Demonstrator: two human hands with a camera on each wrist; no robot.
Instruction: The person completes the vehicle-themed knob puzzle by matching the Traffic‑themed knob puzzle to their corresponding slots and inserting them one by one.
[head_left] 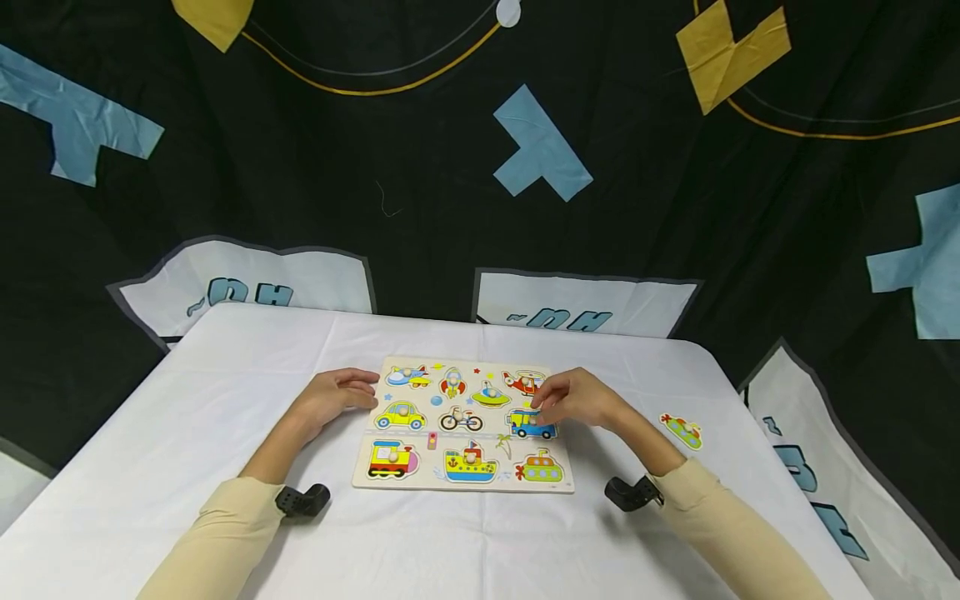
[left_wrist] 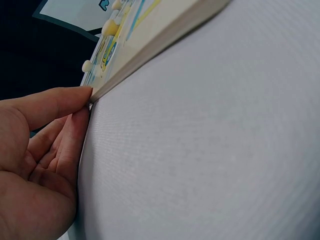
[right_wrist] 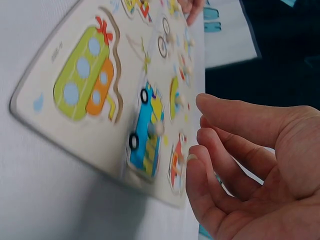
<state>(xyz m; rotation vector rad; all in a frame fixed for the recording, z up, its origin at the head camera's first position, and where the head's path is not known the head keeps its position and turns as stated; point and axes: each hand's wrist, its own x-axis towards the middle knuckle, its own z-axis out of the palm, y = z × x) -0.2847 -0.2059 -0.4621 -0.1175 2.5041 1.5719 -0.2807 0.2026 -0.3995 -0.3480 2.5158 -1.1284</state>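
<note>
A wooden knob puzzle board lies flat on the table, with vehicle pieces such as a yellow car, a bicycle, a train and a ship in it. My left hand rests beside its left edge, fingertips touching the edge in the left wrist view. Near the right side, my right hand hovers by the blue bus piece, fingers loosely bent with nothing between them. The bus sits in its place, its knob showing. At the lower right corner is a submarine-shaped recess with a printed submarine.
A loose green submarine piece lies on the white tablecloth to the right of the board, beyond my right forearm. Behind the table hangs a black cloth with blue and yellow shapes.
</note>
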